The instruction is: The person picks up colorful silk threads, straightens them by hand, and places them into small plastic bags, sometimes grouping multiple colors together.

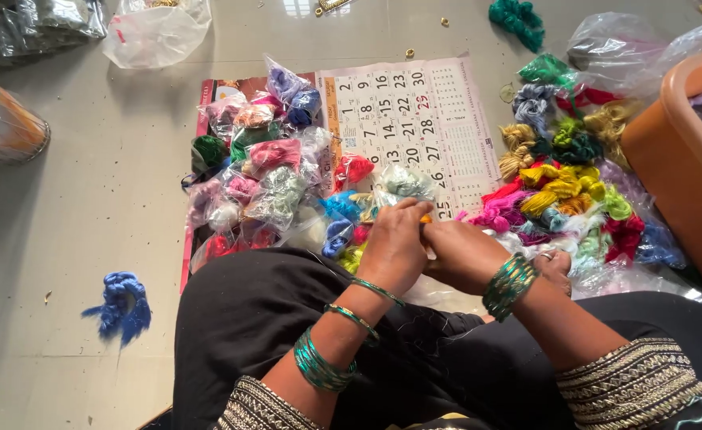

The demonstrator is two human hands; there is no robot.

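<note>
Head view, near to far, as recorded. Nearest: black-clad lap with embroidered sleeve cuffs, green bangles on both wrists. Left hand [394, 247] and right hand [466, 255] were pressed together above the knees, fingers closed on a small orange item [426, 218], only a sliver of which showed between them; its kind could not be made out. A clear plastic sheet beneath the hands was largely hidden by them.

Next, on the grey floor [72, 231]: a loose blue thread skein [120, 302] lay well apart to the left. Ahead of the hands, a wall calendar [414, 119] was spread flat, bearing a heap of small clear packets [263, 175], each holding one coloured thread bundle: pink, green, blue, red, white. To the right, a pile of unpacked skeins [562, 187] in yellow, gold, green, magenta and red lay partly on clear plastic.

Right edge: an orange plastic tub [685, 159], cut off by the frame, with purple thread just visible inside. Left edge: a cylindrical clear-wrapped container [0, 123], cut off, contents unclear.

Farthest: a crumpled white plastic bag [156, 32], contents hidden; a teal skein [518, 20]; clear bags [606, 40] at upper right, contents indistinct.
</note>
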